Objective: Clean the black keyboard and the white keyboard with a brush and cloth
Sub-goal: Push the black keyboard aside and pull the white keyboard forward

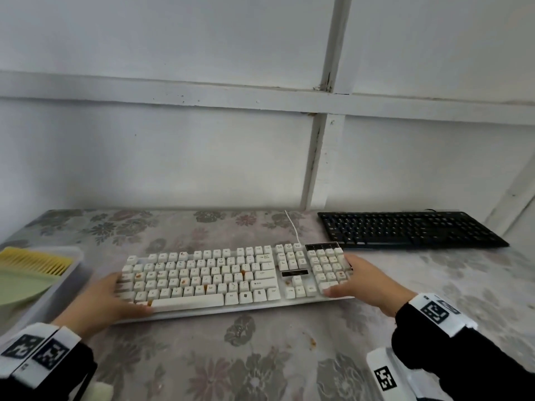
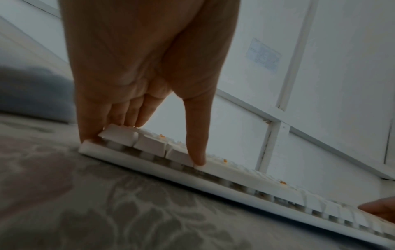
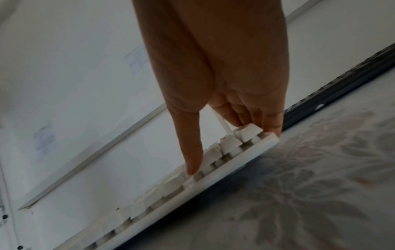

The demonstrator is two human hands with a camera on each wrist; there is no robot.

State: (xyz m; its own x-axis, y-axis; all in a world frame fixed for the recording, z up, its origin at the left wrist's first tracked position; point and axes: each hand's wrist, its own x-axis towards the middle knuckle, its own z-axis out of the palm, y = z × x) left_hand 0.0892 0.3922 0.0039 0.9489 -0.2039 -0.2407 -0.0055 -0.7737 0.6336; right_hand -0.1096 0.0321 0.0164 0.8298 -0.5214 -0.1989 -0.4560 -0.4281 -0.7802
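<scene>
The white keyboard (image 1: 217,276), its keys spotted with orange grime, lies across the middle of the floral table. My left hand (image 1: 121,299) is at its left end, with straight fingers (image 2: 119,121) on the corner key and the thumb on the front row. My right hand (image 1: 343,280) mirrors this at the number-pad end, fingers (image 3: 256,121) on the corner keys and thumb on the front keys. The wrist views show the keyboard's front edge (image 2: 256,184) (image 3: 149,208). The black keyboard (image 1: 405,230) (image 3: 342,81) lies at the back right. A yellow brush (image 1: 37,260) lies in a tray at the left.
The grey tray (image 1: 66,285) at the left edge also holds a green dustpan (image 1: 20,287). A white cable (image 1: 292,227) runs from the white keyboard towards the wall. Something pale and fluffy (image 1: 101,392) shows at the bottom left. The white wall closes off the back of the table.
</scene>
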